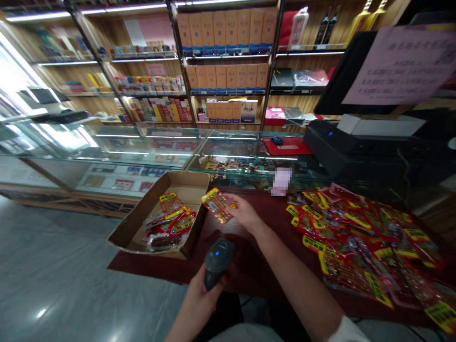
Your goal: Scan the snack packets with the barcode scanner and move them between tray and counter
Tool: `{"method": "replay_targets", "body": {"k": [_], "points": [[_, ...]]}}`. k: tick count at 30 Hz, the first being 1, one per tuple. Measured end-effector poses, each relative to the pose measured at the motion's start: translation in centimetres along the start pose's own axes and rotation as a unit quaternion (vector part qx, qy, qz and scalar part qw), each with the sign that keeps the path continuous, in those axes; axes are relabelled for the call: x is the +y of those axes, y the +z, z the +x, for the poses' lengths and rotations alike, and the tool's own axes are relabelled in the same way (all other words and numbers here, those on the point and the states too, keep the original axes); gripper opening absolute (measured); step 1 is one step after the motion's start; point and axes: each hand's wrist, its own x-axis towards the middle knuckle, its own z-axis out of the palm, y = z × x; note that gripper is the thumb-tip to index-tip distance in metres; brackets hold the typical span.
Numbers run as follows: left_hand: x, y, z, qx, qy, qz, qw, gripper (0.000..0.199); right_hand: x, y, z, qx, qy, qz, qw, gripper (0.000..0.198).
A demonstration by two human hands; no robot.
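My left hand point(201, 297) is wrapped round the handle of a dark grey barcode scanner point(220, 254), whose head shows a small blue light. Above the dark red table, my right hand point(242, 213) grips a red and yellow snack packet point(216, 205) by its right end. That packet is just right of an open cardboard box point(130, 230). Several similar packets point(173, 223) lie inside the box. A large loose pile of red and yellow packets point(351, 237) covers the right side of the table, beyond my right forearm.
Behind the table point(249, 270) runs a glass display counter point(228, 140). A monitor point(335, 71) with a pink paper stands at the right over a black cash drawer point(356, 152). A mouse point(277, 140) sits on a red pad. Shelves of boxes point(228, 31) line the wall.
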Motion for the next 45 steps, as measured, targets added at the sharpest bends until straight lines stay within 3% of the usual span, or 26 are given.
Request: {"method": "replay_targets", "body": {"k": [3, 6, 8, 11, 15, 16, 17, 19, 21, 26, 31, 35, 37, 41, 42, 45], "points": [[-0.2, 0.5, 0.2, 0.008, -0.002, 0.005, 1.0, 0.048, -1.8, 3.5, 1.4, -0.024, -0.021, -0.037, 0.999, 0.055], [-0.1, 0.7, 0.3, -0.004, -0.008, 0.014, 1.0, 0.049, -2.1, 2.7, -0.5, 0.004, -0.048, -0.103, 0.993, 0.057], [0.0, 0.7, 0.4, -0.009, -0.014, 0.016, 1.0, 0.048, -1.7, -0.3, -3.5, 0.046, -0.061, -0.159, 0.984, 0.044], [0.2, 0.5, 0.7, -0.007, -0.028, 0.009, 1.0, 0.048, -0.4, -7.3, -9.9, 0.155, -0.04, -0.255, 0.954, 0.034], [0.3, 0.4, 1.4, -0.005, -0.023, 0.012, 1.0, 0.047, 3.0, -16.6, -20.4, 0.3, 0.03, -0.368, 0.88, 0.044], [0.3, 0.4, 1.6, -0.005, -0.019, 0.015, 1.0, 0.046, 4.1, -18.4, -23.1, 0.315, 0.057, -0.447, 0.835, 0.047], [0.2, 0.5, 1.8, -0.006, -0.012, 0.017, 1.0, 0.045, 5.2, -19.7, -25.5, 0.317, 0.077, -0.512, 0.795, 0.05], [-0.1, 0.8, 2.2, -0.011, 0.0, 0.022, 1.0, 0.042, 7.1, -21.4, -29.2, 0.276, 0.099, -0.588, 0.754, 0.055], [-0.5, 1.2, 2.5, -0.021, 0.004, 0.025, 0.999, 0.041, 8.3, -22.1, -31.2, 0.222, 0.105, -0.623, 0.743, 0.055], [-0.8, 1.7, 2.5, -0.035, 0.007, 0.036, 0.999, 0.038, 8.0, -22.7, -31.0, 0.205, 0.066, -0.636, 0.741, 0.042], [-0.5, 1.0, 1.7, -0.033, 0.007, 0.035, 0.999, 0.034, 6.4, -23.5, -30.3, 0.197, 0.007, -0.619, 0.76, 0.039], [0.2, 0.5, 1.1, -0.022, 0.008, 0.028, 0.999, 0.034, 4.0, -21.9, -28.2, 0.301, -0.066, -0.607, 0.733, 0.036], [0.6, 0.5, 0.9, -0.018, 0.013, 0.028, 0.999, 0.034, 2.5, -20.2, -26.2, 0.337, -0.076, -0.583, 0.736, 0.035], [1.3, 0.7, 0.0, -0.034, 0.022, 0.027, 0.999, 0.034, 0.2, -16.3, -21.2, 0.338, -0.036, -0.459, 0.821, 0.037], [1.4, 0.7, -0.3, -0.039, 0.025, 0.03, 0.998, 0.034, -0.1, -15.6, -20.0, 0.325, -0.013, -0.422, 0.846, 0.038], [1.7, 0.8, -1.7, -0.045, 0.038, 0.046, 0.997, 0.032, -0.2, -14.0, -16.7, 0.25, 0.022, -0.389, 0.886, 0.04]]}}
